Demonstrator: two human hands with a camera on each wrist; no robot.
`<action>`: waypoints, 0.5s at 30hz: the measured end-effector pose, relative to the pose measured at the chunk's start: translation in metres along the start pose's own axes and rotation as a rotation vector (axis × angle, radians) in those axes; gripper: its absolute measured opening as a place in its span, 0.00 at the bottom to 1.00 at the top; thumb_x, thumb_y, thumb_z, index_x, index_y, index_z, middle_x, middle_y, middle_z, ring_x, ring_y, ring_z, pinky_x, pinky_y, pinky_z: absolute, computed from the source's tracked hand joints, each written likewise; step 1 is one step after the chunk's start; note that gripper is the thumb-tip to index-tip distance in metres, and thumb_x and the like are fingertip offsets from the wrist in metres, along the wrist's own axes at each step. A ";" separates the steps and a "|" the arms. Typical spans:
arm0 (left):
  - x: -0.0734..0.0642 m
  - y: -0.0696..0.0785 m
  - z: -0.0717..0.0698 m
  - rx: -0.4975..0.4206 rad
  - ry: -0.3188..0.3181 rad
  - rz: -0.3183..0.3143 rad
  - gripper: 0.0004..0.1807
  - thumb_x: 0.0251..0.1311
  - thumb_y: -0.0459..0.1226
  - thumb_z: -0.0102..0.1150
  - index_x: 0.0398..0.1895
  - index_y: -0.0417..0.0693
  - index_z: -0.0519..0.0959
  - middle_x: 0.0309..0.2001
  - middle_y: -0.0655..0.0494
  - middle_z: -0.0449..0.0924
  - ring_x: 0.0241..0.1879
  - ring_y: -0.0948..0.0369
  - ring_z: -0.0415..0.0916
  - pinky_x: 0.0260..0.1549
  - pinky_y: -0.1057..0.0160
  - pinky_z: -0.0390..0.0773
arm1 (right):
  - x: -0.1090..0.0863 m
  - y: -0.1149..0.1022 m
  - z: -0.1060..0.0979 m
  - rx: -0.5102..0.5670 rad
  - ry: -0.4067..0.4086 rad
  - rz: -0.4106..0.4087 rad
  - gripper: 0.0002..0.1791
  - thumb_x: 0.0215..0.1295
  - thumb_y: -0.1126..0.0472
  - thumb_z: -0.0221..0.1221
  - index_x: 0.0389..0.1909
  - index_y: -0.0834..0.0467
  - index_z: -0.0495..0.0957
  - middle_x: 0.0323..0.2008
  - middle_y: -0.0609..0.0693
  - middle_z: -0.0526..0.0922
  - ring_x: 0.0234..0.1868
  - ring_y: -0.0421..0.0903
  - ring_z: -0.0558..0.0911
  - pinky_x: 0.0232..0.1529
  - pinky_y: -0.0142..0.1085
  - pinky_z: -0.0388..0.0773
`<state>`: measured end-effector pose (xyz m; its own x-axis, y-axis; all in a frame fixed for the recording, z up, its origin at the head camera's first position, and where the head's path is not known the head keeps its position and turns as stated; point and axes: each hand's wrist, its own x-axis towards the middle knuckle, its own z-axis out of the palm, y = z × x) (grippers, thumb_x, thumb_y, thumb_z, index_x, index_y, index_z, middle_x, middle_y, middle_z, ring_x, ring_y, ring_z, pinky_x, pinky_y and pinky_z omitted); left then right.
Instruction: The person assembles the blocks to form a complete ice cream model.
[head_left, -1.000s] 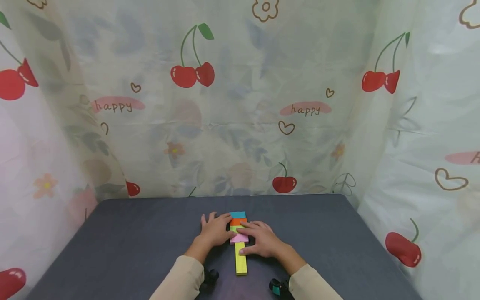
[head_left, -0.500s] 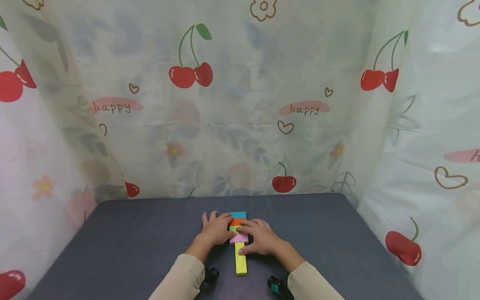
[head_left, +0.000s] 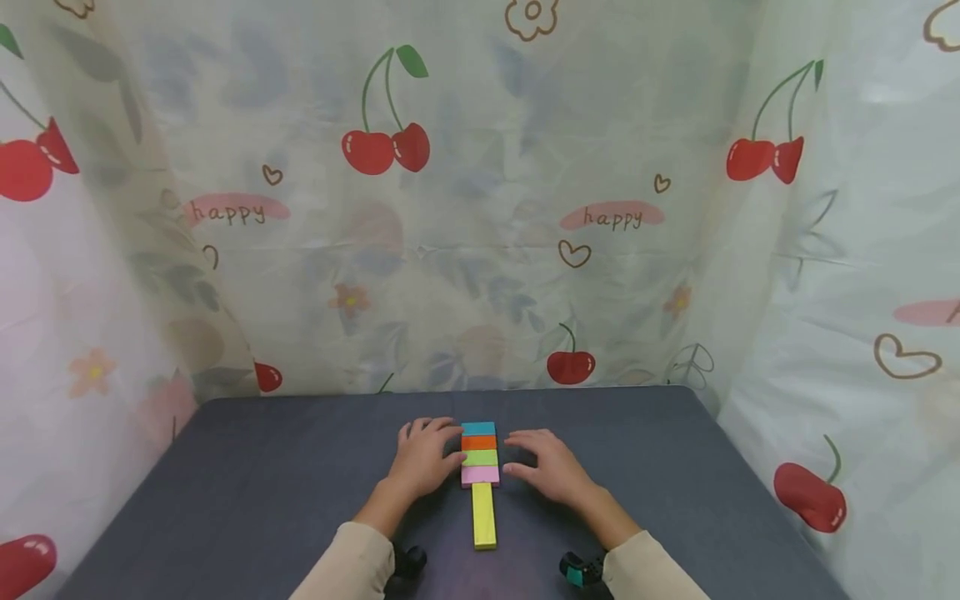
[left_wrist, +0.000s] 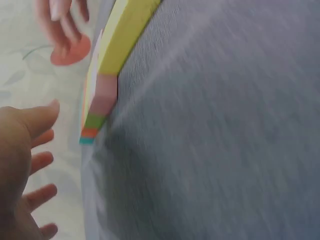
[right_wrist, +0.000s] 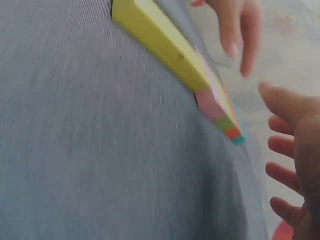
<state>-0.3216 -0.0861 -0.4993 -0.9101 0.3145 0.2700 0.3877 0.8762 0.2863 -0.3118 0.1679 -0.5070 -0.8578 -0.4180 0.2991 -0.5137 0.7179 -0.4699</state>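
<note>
Four-coloured blocks lie side by side in the head view: a blue block [head_left: 478,429], an orange block [head_left: 478,442], a light green block [head_left: 480,457] and a pink block [head_left: 480,475]. Below the pink one, a long yellow block [head_left: 484,517] points toward the person, like a stick. My left hand [head_left: 422,457] is just left of the row, fingers spread and relaxed, its fingertips close to the blocks' left edge. To the right, my right hand [head_left: 553,468] hovers apart from the row, fingers loosely extended. Neither hand holds anything. Both wrist views show the yellow block [left_wrist: 125,37] and loose fingers.
A dark grey cloth covers the table [head_left: 285,483]. Behind and on both sides hangs a pale curtain [head_left: 480,167] printed with cherries and flowers. Black devices [head_left: 581,570] are strapped at the wrists under beige sleeves [head_left: 652,571].
My right hand has lifted off the blocks and moved right, uncovering the green and pink ones. My left hand has drawn slightly left. The blocks keep their arrangement.
</note>
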 end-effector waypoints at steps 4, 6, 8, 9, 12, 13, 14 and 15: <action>-0.009 -0.014 -0.005 -0.045 0.057 0.020 0.24 0.59 0.49 0.66 0.59 0.57 0.80 0.63 0.53 0.72 0.61 0.48 0.65 0.58 0.38 0.60 | -0.014 0.017 -0.013 -0.036 0.065 0.069 0.22 0.60 0.48 0.67 0.54 0.52 0.82 0.54 0.47 0.80 0.57 0.49 0.75 0.58 0.50 0.70; -0.014 -0.020 -0.008 -0.066 0.080 0.034 0.23 0.59 0.47 0.67 0.58 0.57 0.80 0.62 0.54 0.73 0.61 0.49 0.66 0.58 0.40 0.62 | -0.020 0.027 -0.020 -0.061 0.096 0.075 0.20 0.59 0.50 0.68 0.52 0.52 0.83 0.52 0.47 0.81 0.56 0.49 0.76 0.58 0.51 0.70; -0.019 -0.025 -0.010 -0.085 0.099 0.054 0.22 0.58 0.46 0.68 0.57 0.57 0.81 0.62 0.55 0.73 0.61 0.50 0.67 0.58 0.41 0.63 | -0.026 0.037 -0.025 -0.085 0.130 0.057 0.19 0.58 0.52 0.68 0.49 0.53 0.84 0.50 0.47 0.82 0.54 0.50 0.77 0.57 0.53 0.69; -0.021 -0.027 -0.012 -0.089 0.106 0.062 0.22 0.58 0.46 0.68 0.57 0.58 0.81 0.62 0.56 0.73 0.61 0.51 0.67 0.58 0.41 0.63 | -0.029 0.042 -0.027 -0.096 0.147 0.041 0.18 0.58 0.52 0.69 0.48 0.54 0.84 0.49 0.48 0.83 0.53 0.50 0.77 0.56 0.54 0.68; -0.028 -0.035 -0.016 -0.093 0.123 0.085 0.21 0.58 0.45 0.68 0.55 0.58 0.82 0.61 0.57 0.74 0.60 0.52 0.68 0.58 0.42 0.64 | -0.037 0.054 -0.032 -0.131 0.179 0.006 0.17 0.57 0.54 0.69 0.46 0.56 0.85 0.47 0.48 0.84 0.51 0.52 0.78 0.55 0.57 0.67; -0.030 -0.037 -0.018 -0.095 0.127 0.090 0.20 0.58 0.45 0.68 0.55 0.58 0.82 0.61 0.58 0.74 0.60 0.52 0.68 0.58 0.42 0.64 | -0.039 0.057 -0.033 -0.140 0.184 0.005 0.17 0.57 0.54 0.69 0.46 0.56 0.85 0.47 0.49 0.84 0.51 0.52 0.78 0.54 0.57 0.67; -0.032 -0.040 -0.019 -0.097 0.129 0.096 0.20 0.58 0.45 0.69 0.54 0.58 0.82 0.60 0.58 0.75 0.60 0.53 0.69 0.58 0.42 0.64 | -0.042 0.060 -0.035 -0.148 0.190 0.007 0.17 0.57 0.54 0.69 0.46 0.56 0.85 0.46 0.49 0.84 0.50 0.52 0.78 0.54 0.58 0.67; -0.034 -0.044 -0.021 -0.095 0.133 0.103 0.19 0.57 0.44 0.69 0.54 0.58 0.83 0.59 0.58 0.75 0.59 0.53 0.69 0.57 0.42 0.65 | -0.044 0.064 -0.037 -0.161 0.197 0.010 0.17 0.57 0.54 0.70 0.46 0.56 0.85 0.46 0.48 0.85 0.50 0.52 0.78 0.54 0.58 0.67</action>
<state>-0.3048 -0.1430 -0.5021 -0.8397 0.3441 0.4200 0.4957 0.8016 0.3343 -0.3058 0.2529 -0.5190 -0.8344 -0.3051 0.4590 -0.4823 0.8073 -0.3402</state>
